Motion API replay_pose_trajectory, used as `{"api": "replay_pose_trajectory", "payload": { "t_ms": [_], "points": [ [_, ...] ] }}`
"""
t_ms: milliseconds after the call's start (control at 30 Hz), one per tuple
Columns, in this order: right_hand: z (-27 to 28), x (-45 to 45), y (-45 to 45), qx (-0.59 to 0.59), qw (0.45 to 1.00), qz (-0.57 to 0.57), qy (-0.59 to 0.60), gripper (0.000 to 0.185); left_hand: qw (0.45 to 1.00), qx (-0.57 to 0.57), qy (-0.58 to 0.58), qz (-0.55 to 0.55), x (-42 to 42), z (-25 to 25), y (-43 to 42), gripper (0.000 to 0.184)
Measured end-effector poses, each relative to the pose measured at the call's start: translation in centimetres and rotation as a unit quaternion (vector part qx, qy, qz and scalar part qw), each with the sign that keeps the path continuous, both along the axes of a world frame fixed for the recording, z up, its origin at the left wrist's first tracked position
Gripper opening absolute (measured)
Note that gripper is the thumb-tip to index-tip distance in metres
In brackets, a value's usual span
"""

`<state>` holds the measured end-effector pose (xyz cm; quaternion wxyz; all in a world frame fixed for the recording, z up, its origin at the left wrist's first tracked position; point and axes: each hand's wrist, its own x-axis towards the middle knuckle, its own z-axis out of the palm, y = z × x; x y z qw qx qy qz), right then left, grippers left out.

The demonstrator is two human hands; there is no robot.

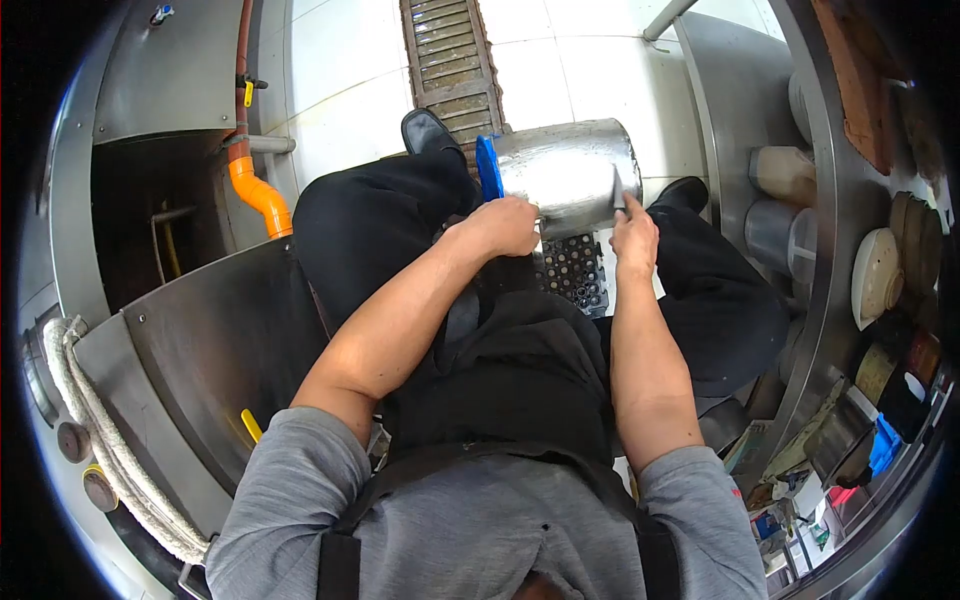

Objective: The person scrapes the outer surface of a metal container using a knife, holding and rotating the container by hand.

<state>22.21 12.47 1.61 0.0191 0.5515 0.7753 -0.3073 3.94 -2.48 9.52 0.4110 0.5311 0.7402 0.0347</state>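
A dented silver metal cylinder (565, 170) lies on its side between my knees, with blue material (488, 168) at its left end. My left hand (510, 226) is closed at the cylinder's near left edge, its fingertips partly hidden. In my right hand (636, 236) is a small grey flat blade (618, 188), perhaps a knife or scraper. The blade points away from me against the cylinder's right part, my index finger stretched along it. Its handle is hidden in the hand.
Beneath the cylinder lies a black perforated mat (573, 272). Ahead, a brown floor drain grate (452, 60) crosses white tiles (345, 50). Steel cabinets (230, 340) and an orange pipe (258, 188) stand at left. Shelves with bowls (878, 278) and containers (770, 235) stand at right.
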Motion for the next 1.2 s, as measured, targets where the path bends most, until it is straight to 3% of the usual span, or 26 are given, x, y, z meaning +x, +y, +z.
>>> {"api": "replay_pose_trajectory", "payload": {
  "t_ms": [200, 400, 533, 667, 733, 800, 867, 933, 967, 1000, 1133, 1200],
  "points": [
    [-0.1, -0.1, 0.1, -0.035, 0.997, -0.058, 0.025, 0.04, 1.0, 0.006, -0.006, 0.011, -0.1, 0.3, 0.1, 0.033],
    [0.5, -0.4, -0.3, -0.012, 1.0, 0.01, 0.015, 0.039, 1.0, 0.019, -0.012, 0.003, 0.0, 0.0, 0.1, 0.032],
    [2.6, -1.2, 0.2, -0.08, 0.991, -0.104, -0.021, 0.038, 0.999, -0.037, -0.008, 0.0, -0.1, 0.4, 0.3, 0.034],
    [4.0, -2.1, -0.3, -0.102, 0.995, 0.01, -0.012, 0.038, 1.0, -0.028, -0.01, -0.005, -0.1, 0.3, 0.3, 0.034],
    [2.9, -1.8, -0.1, -0.109, 0.994, -0.007, -0.016, 0.038, 0.999, -0.036, -0.009, -0.003, -0.1, 0.4, 0.4, 0.034],
    [1.5, -1.2, 0.0, -0.062, 0.993, -0.102, 0.011, 0.037, 0.999, -0.046, -0.009, -0.002, -0.2, 0.6, 0.3, 0.034],
    [1.8, -1.2, 0.0, -0.055, 0.994, -0.093, -0.008, 0.036, 0.998, -0.053, -0.011, -0.014, -0.2, 0.5, 0.4, 0.034],
    [0.8, -1.0, -0.2, -0.017, 0.998, 0.044, 0.028, 0.037, 1.0, -0.02, -0.011, 0.0, 0.0, -0.3, 0.0, 0.032],
    [0.0, -0.9, -0.7, 0.097, 0.985, 0.125, 0.063, 0.037, 1.0, 0.012, -0.01, 0.017, 0.1, -0.3, 0.0, 0.031],
    [-0.7, -0.6, -0.6, 0.098, 0.985, 0.126, 0.063, 0.037, 1.0, 0.012, -0.009, 0.018, 0.0, -0.4, 0.1, 0.031],
    [-1.4, -0.5, 0.1, -0.036, 0.997, -0.036, 0.065, 0.04, 0.999, -0.045, -0.009, -0.009, -0.2, 0.4, 0.3, 0.035],
    [-2.1, 0.0, 0.7, 0.008, 0.998, -0.033, 0.061, 0.039, 0.999, -0.052, -0.007, -0.01, -0.1, 0.4, 0.2, 0.035]
  ]
}}
